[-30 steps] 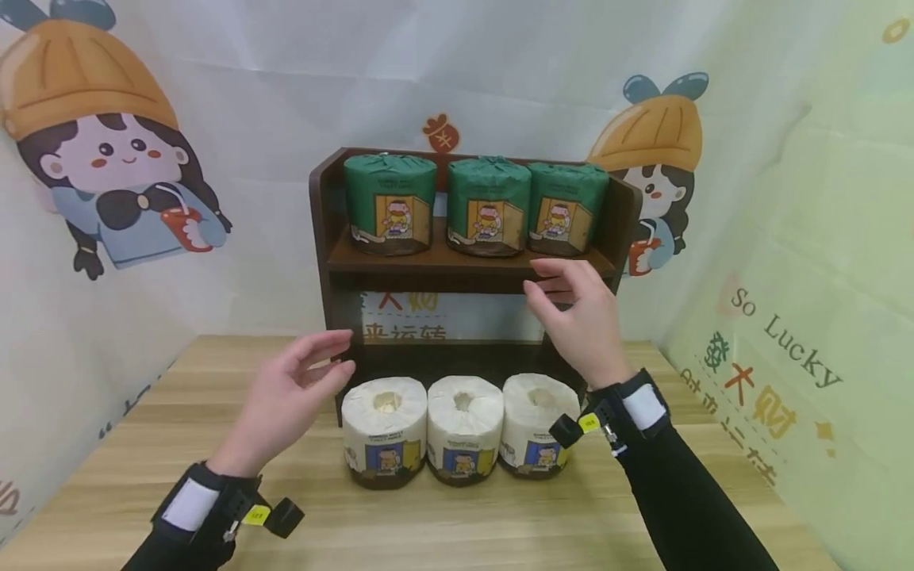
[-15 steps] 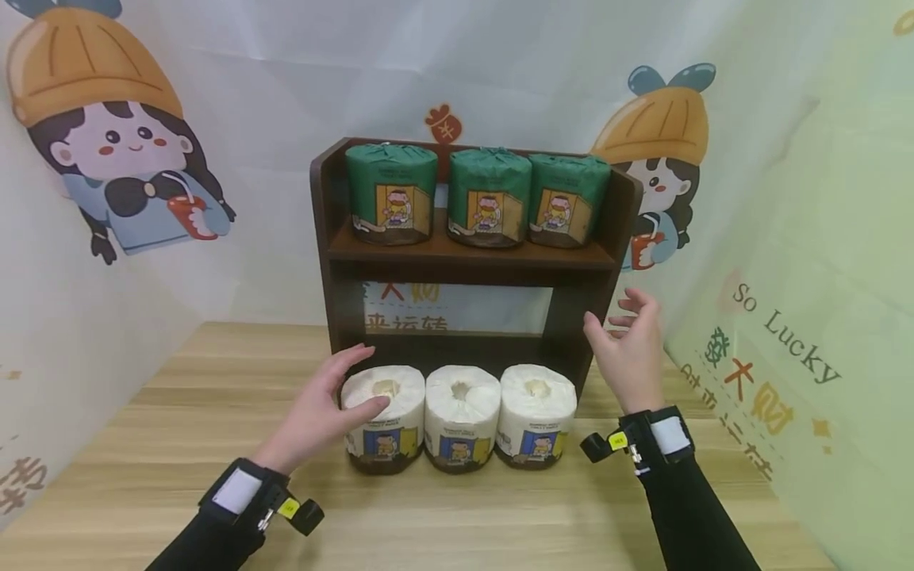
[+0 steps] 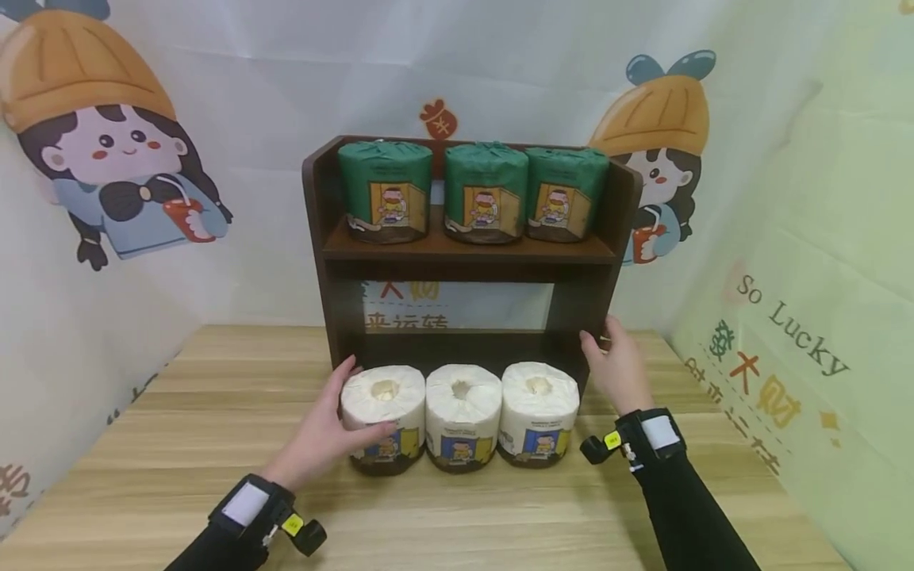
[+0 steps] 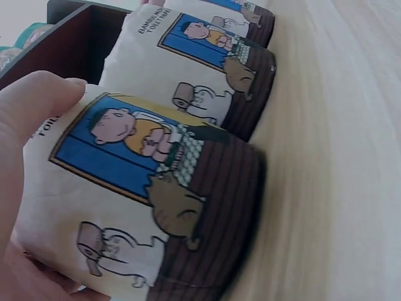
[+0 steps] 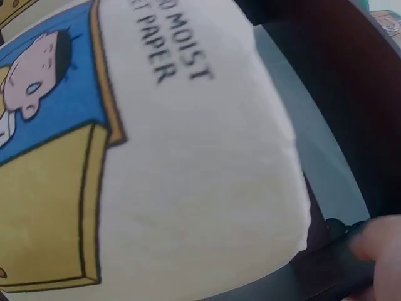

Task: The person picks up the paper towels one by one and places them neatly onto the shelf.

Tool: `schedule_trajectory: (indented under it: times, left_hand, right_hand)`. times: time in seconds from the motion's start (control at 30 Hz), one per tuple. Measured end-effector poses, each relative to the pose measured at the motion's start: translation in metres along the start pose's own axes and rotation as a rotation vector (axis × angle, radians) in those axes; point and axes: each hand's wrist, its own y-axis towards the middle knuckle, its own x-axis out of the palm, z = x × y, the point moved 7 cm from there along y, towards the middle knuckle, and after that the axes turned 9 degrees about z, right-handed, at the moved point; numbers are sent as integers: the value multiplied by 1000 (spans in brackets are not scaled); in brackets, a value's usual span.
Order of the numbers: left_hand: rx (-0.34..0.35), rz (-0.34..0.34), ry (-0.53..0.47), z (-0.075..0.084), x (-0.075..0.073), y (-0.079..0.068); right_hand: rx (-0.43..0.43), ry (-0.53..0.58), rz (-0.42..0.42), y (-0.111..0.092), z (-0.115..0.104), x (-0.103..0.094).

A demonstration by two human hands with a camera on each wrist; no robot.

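My left hand (image 3: pixel 324 432) grips the leftmost white toilet roll (image 3: pixel 385 404), thumb across its printed front and fingers along its left side. In the left wrist view, the thumb (image 4: pixel 44 97) lies against the wrapper of this roll (image 4: pixel 75 188). At the lower right of the dark brown shelf (image 3: pixel 467 252), my right hand (image 3: pixel 620 369) pinches the side panel by its front edge. Two more white toilet rolls, a middle one (image 3: pixel 462 408) and a right one (image 3: pixel 539 408), stand upright in the same row. The right wrist view shows the right roll (image 5: pixel 207 163) close up.
Three green-wrapped toilet rolls, left (image 3: pixel 385 178), middle (image 3: pixel 487 178) and right (image 3: pixel 567 182), stand on the upper board. The shelf stands on a wood-grain table (image 3: pixel 457 523) before a cartoon-printed backdrop (image 3: pixel 271 190).
My left hand has moved right and down onto the leftmost white roll. The right hand went from before the upper board, down and outward, then in to the side panel.
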Motion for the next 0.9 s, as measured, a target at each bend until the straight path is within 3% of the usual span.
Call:
schedule_trajectory:
  times: [0.23, 0.7, 0.9]
  left_hand:
    - [-62, 6, 20, -13, 3, -4]
    - [-101, -50, -50, -21, 13, -10]
    - [-102, -25, -85, -27, 16, -11]
  right_hand:
    - [-72, -64, 100, -1, 3, -2]
    - [-54, -71, 89, 0, 3, -1]
    - [-58, -77, 90, -1, 1, -1]
